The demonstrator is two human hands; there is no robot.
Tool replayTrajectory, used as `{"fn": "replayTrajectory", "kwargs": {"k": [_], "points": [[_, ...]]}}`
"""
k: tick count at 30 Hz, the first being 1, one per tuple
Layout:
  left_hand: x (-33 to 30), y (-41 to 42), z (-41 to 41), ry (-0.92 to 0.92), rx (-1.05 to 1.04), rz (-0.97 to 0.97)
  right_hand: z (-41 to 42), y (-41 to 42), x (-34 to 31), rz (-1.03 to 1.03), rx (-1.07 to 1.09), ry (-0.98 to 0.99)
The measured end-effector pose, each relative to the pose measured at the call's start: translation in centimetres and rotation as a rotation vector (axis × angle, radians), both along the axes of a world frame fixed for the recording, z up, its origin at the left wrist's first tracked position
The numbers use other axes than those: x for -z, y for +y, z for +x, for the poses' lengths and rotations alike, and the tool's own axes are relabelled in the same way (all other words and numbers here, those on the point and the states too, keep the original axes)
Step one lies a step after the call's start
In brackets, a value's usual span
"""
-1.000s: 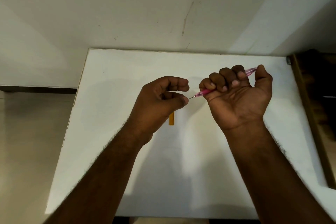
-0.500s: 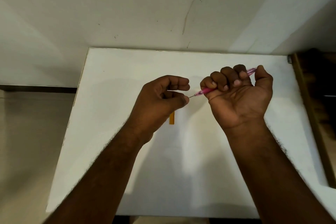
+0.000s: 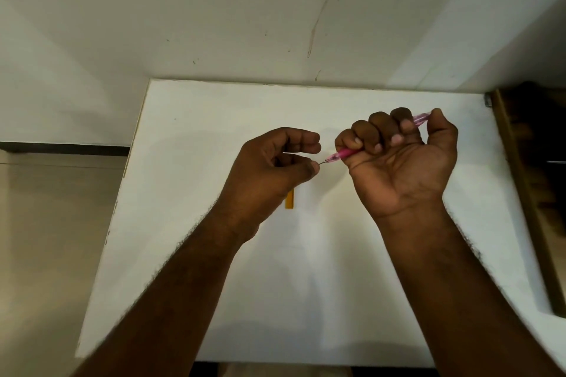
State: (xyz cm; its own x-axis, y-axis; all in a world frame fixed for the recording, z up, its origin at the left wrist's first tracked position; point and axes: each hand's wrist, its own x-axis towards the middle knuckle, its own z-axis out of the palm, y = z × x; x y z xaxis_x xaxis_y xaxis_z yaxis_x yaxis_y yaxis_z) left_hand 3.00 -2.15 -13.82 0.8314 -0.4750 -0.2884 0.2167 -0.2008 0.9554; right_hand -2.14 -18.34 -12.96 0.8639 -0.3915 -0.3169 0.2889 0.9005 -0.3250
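Two bare forearms come in from 6 o'clock over one white table [image 3: 306, 285].

Left hand [image 3: 275, 168]: fingers curled. The thumb and a finger behind it are pressed together on the thin dark tip [image 3: 323, 162], which sticks out of the pen's front end. It looks like a pinch, though the contact is tiny and partly hidden by the thumb.

Right hand [image 3: 401, 162]: at 3 o'clock of the left hand, close to it but not touching, palm toward the camera. All four fingers are wrapped round one pink pen [image 3: 344, 154], thumb up by its back end, in a firm fist grip.

The pen is held in the air above the table's middle, slanted. Its front end points to 8 o'clock toward the left thumb, and its clear pink back end pokes out of the fist at 2 o'clock.

One small orange piece [image 3: 289, 200] lies flat on the table at 6 o'clock of the left thumb. Its upper part is covered by that hand, and what it is can't be made out.

The table's back edge meets one pale wall [image 3: 245, 9] at 12 o'clock, marked by a few thin scratches. One dark wooden unit [image 3: 526, 177] stands against the table's side at 3 o'clock. Tan floor [image 3: 46, 254] shows at 9 o'clock.
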Motion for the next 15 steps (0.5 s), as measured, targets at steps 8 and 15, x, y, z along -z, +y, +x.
{"fn": "replayTrajectory", "kwargs": {"k": [8, 15], "points": [[0.7, 0.6, 0.7, -0.117, -0.071, 0.175, 0.3, -0.6, -0.1, -0.248, -0.075, 0.183], [1.9, 1.8, 0.9, -0.461, 0.061, 0.608, 0.5, 0.6, 1.2, -1.205, -0.35, 0.817]]}}
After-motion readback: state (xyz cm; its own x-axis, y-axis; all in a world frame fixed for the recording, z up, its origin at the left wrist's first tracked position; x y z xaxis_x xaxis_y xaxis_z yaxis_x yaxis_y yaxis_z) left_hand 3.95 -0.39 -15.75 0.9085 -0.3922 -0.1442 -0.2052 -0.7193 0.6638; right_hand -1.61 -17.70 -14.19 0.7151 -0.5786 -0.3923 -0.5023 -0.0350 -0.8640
